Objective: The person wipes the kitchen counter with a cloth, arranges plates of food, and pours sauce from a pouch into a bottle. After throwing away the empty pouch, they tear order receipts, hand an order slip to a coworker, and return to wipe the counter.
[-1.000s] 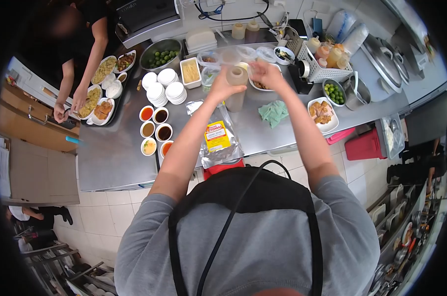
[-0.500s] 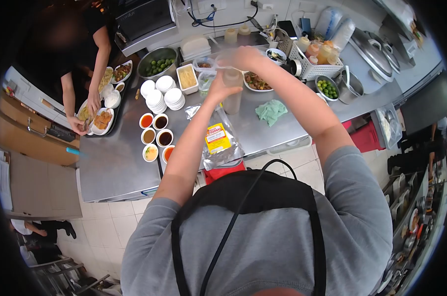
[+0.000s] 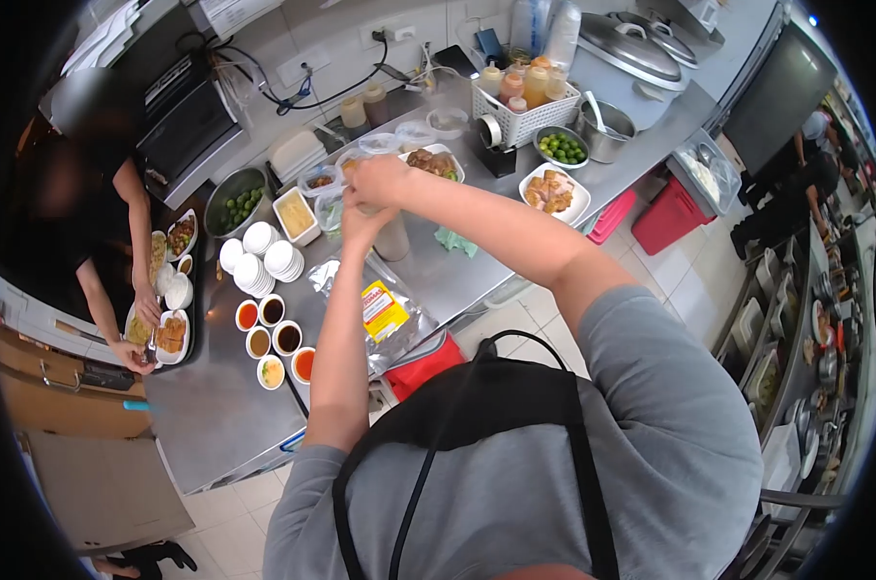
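My left hand has its fingers curled at the upper part of a tall translucent container standing on the steel counter. My right hand is bent down just above it, fingers closed near the top; what they pinch is hidden. Close by are clear plastic lids or bowls and a white dish of meat and greens. Below my wrists lies a silver pouch with a yellow and red label. A green cloth lies right of the container.
Sauce cups, stacked white cups and a bowl of limes stand left. At right are a plate of food, a basket of squeeze bottles and a steel pot. A co-worker's hands work over plates far left.
The view has swung, shifting the counter left and down and uncovering a food plate at right. My right hand has come down closer to my left hand.
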{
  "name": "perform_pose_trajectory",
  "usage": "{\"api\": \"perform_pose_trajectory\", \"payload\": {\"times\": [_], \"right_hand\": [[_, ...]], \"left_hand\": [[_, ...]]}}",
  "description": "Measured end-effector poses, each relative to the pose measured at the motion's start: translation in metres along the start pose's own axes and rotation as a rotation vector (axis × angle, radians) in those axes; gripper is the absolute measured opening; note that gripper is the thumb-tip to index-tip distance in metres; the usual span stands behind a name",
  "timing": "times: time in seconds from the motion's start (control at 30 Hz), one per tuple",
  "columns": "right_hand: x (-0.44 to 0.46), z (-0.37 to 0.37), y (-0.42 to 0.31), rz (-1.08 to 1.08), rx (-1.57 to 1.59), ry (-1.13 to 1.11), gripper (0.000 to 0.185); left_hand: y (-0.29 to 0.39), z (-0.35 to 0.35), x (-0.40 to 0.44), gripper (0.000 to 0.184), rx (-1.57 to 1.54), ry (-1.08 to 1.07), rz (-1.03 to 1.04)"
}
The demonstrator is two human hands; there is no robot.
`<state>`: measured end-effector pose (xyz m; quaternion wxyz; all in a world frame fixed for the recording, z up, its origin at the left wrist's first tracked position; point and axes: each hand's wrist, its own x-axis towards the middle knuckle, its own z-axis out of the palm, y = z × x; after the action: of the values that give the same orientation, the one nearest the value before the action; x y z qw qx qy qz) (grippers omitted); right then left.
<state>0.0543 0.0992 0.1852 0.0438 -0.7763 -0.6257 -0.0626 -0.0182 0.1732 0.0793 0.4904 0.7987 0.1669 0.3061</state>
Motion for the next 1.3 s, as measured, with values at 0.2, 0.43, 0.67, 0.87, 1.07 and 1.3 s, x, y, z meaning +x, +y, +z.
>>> {"api": "perform_pose_trajectory", "payload": {"times": [0.2, 0.43, 0.67, 0.87, 1.07, 1.3], "right_hand": [[-0.01, 0.031, 0.015, -0.012, 0.057, 0.23, 0.027], [-0.05, -0.007, 0.111, -0.016, 0.843, 0.122, 0.052], [-0.207, -0.039, 0.326, 0.347, 1.384, 0.404, 0.03], [-0.323, -0.002, 0.405, 0.772, 1.378, 0.665, 0.028], [-0.398, 0.021, 0.417, 0.95, 1.243, 0.655, 0.03], [-0.389, 0.038, 0.398, 0.874, 1.3, 0.512, 0.024]], "left_hand": [[0.012, 0.011, -0.002, 0.07, 0.154, 0.13, -0.086], [0.055, 0.034, 0.023, 0.065, 0.25, 0.154, -0.091], [0.205, 0.114, 0.133, 0.071, 0.08, -0.044, -0.022], [0.223, 0.214, 0.237, 0.066, -0.142, -0.094, -0.022], [0.2, 0.305, 0.275, 0.058, -0.139, -0.096, 0.032], [0.153, 0.362, 0.267, 0.059, 0.488, -0.19, 0.004]]}}
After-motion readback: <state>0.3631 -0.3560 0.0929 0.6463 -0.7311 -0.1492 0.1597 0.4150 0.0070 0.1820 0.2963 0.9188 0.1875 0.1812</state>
